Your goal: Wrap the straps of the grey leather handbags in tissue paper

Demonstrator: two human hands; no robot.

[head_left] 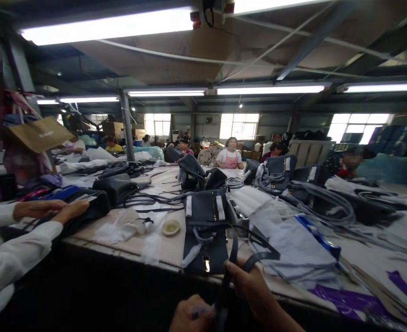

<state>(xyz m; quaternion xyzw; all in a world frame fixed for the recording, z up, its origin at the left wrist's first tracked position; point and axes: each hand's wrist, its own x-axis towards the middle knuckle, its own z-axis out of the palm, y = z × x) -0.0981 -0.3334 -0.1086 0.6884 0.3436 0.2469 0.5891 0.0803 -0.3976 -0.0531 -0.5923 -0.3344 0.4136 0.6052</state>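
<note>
My right hand (250, 285) is closed round a dark navy strap (233, 246), pinching it between thumb and fingers. The strap loops up over the table and hangs down past the hand. Lower and to the left, my left hand (192, 314) is closed, with a pale crumpled scrap (202, 311) at its fingers, close beside the hanging strap; blur hides whether it touches the strap. Just beyond my hands a navy bag (203, 246) lies on the table edge, with a gold clasp (206, 263) and white-wrapped parts.
A small round dish (170, 227) stands left of the bag. White paper sheets (293, 253), a blue tape dispenser (319, 240) and purple plastic (348, 299) lie to the right. At left, a co-worker's hands (56, 210) work over a dark bag. More bags (275, 170) stand farther back.
</note>
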